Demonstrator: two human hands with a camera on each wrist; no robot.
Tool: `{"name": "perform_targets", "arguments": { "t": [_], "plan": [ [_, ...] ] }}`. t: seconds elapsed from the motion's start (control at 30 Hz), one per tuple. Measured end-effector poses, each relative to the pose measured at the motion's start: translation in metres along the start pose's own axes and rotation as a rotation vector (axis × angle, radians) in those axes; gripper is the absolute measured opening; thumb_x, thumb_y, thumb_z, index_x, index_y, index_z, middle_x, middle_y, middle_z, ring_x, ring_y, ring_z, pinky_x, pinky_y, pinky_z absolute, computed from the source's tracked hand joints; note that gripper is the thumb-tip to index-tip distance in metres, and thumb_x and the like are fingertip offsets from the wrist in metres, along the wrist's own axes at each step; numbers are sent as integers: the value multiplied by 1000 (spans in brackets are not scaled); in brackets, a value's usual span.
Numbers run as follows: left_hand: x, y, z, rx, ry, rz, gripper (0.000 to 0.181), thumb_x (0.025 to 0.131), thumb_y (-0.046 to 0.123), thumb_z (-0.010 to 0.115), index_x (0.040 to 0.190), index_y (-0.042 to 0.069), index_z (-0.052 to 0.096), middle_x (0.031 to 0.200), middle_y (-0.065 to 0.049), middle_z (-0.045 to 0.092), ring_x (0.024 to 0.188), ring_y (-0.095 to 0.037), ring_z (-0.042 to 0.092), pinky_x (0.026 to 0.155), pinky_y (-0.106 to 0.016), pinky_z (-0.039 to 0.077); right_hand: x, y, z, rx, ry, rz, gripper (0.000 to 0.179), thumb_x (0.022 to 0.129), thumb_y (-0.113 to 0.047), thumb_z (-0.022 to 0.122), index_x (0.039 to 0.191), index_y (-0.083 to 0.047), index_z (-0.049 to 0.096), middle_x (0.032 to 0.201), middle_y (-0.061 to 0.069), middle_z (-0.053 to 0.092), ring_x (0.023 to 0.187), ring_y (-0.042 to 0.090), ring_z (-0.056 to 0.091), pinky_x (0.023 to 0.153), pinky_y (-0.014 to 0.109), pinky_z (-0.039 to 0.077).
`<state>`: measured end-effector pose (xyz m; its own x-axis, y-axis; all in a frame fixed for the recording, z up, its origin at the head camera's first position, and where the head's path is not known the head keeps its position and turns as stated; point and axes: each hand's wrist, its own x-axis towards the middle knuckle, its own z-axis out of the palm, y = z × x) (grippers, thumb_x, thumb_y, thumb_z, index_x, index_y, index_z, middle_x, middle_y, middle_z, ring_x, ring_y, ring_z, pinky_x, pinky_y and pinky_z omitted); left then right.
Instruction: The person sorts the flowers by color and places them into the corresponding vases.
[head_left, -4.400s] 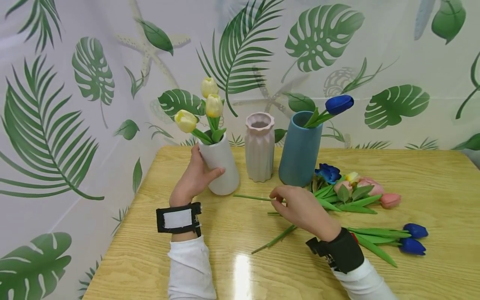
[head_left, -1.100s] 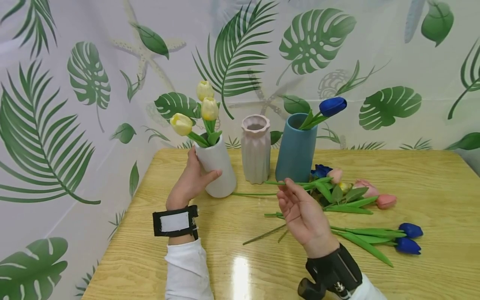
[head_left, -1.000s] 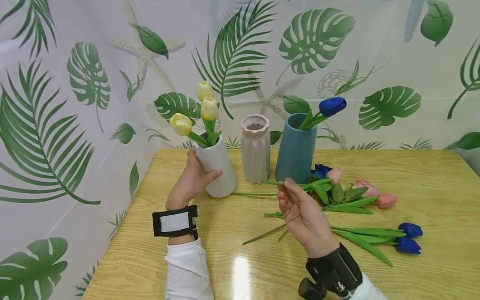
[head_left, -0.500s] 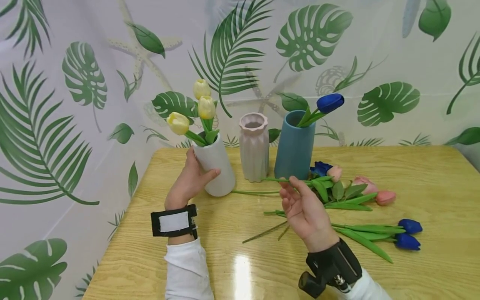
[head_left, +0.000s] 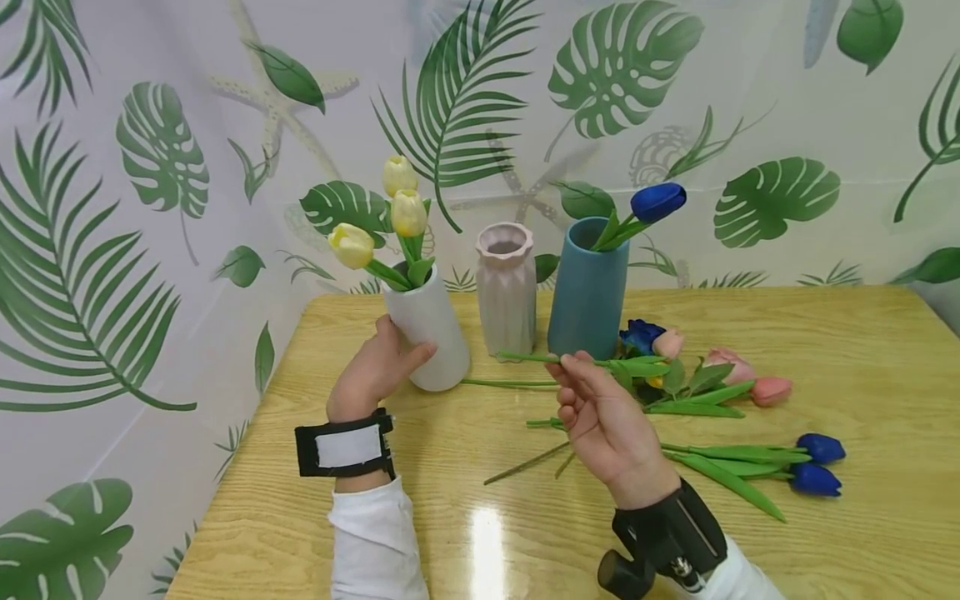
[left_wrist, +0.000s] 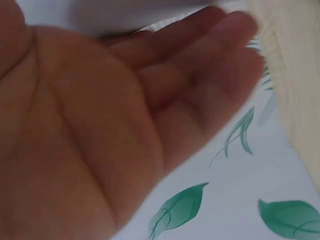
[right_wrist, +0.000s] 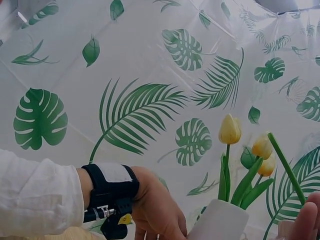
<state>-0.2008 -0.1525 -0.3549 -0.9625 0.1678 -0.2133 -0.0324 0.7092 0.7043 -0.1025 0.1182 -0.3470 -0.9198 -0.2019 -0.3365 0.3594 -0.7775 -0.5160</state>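
Still gripping tilted white vase (head_left: 435,337) of yellow tulips (head_left: 408,213) with left hand (head_left: 377,372). Now pinching green stem (head_left: 527,357) in fingertips of right hand (head_left: 611,429), turned palm-up versus palm-down earlier. Shifted stem farther left since last frame, to in front of pink vase (head_left: 507,292).

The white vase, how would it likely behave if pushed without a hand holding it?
The white vase would probably tip, being tall, narrow and topped by yellow tulips. Its smooth side may be slippery. It looks ceramic, so it might break if knocked over.

no text or number can be read.
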Motion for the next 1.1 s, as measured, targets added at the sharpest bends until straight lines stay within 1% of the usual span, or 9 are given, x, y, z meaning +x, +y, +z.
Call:
{"name": "perform_targets", "arguments": {
  "t": [0.13, 0.43, 0.53, 0.67, 0.7, 0.77, 0.87, 1.0, 1.1],
  "plan": [
    [-7, 5, -1, 149, -68, -94, 80, 101, 46, 47, 150, -13, 22, 149, -30, 40, 133, -38, 48, 105, -49, 42, -5, 0, 3, 4, -68, 50, 4, 103, -18, 55, 106, -17, 53, 101, 1, 65, 62, 4, 59, 60, 14, 48],
    [-16, 17, -2, 221, -94, -69, 65, 104, 46, 43, 144, -5, 44, 141, -22, 54, 124, -35, 56, 100, -50, 46, -14, 1, 5, 14, -244, 100, 10, 107, -15, 44, 117, -15, 45, 99, 3, 69, 64, 6, 61, 62, 17, 51],
    [-18, 18, -3, 242, -60, -85, 60, 103, 45, 44, 134, -5, 53, 117, -19, 65, 103, -30, 63, 86, -44, 50, -13, 3, 3, 9, -238, 116, 12, 108, -20, 40, 118, -15, 46, 103, 4, 66, 65, 7, 58, 62, 18, 49],
    [-19, 17, -5, 279, -16, -145, 61, 102, 46, 45, 126, -10, 56, 95, -16, 61, 84, -26, 59, 72, -39, 48, -15, 8, 3, 77, -234, 143, 21, 110, -26, 35, 117, -12, 48, 106, 7, 64, 68, 11, 58, 63, 20, 50],
    [-19, 16, -5, 279, -12, -154, 63, 102, 46, 45, 127, -11, 54, 97, -17, 62, 86, -27, 59, 72, -39, 48, -16, 9, 3, 100, -238, 146, 23, 110, -27, 34, 116, -11, 50, 106, 8, 65, 69, 11, 60, 64, 21, 51],
    [-19, 16, -5, 268, -9, -162, 69, 102, 47, 45, 138, -12, 44, 119, -24, 62, 102, -32, 62, 83, -44, 51, -18, 11, 6, 112, -229, 148, 25, 110, -27, 33, 116, -10, 51, 106, 8, 64, 71, 11, 61, 65, 20, 52],
    [-18, 15, -4, 230, -12, -152, 76, 102, 46, 45, 148, -11, 26, 139, -32, 50, 121, -39, 57, 95, -50, 48, -21, 17, 8, 57, -226, 146, 26, 109, -26, 37, 118, -10, 55, 105, 6, 63, 72, 9, 61, 67, 17, 52],
    [-12, 14, -1, 157, -6, -129, 86, 101, 42, 50, 153, -7, 3, 141, -34, 47, 124, -40, 55, 99, -50, 47, -24, 25, 10, -68, -237, 154, 24, 107, -25, 46, 123, -11, 56, 103, 2, 62, 69, 4, 60, 65, 15, 50],
    [-6, 12, 1, 103, 9, -110, 92, 98, 37, 55, 154, -4, -6, 141, -34, 46, 125, -39, 55, 101, -49, 46, -26, 31, 13, -130, -251, 163, 25, 107, -23, 47, 129, -11, 46, 101, 1, 66, 65, 2, 59, 61, 14, 49]
  ]
}}
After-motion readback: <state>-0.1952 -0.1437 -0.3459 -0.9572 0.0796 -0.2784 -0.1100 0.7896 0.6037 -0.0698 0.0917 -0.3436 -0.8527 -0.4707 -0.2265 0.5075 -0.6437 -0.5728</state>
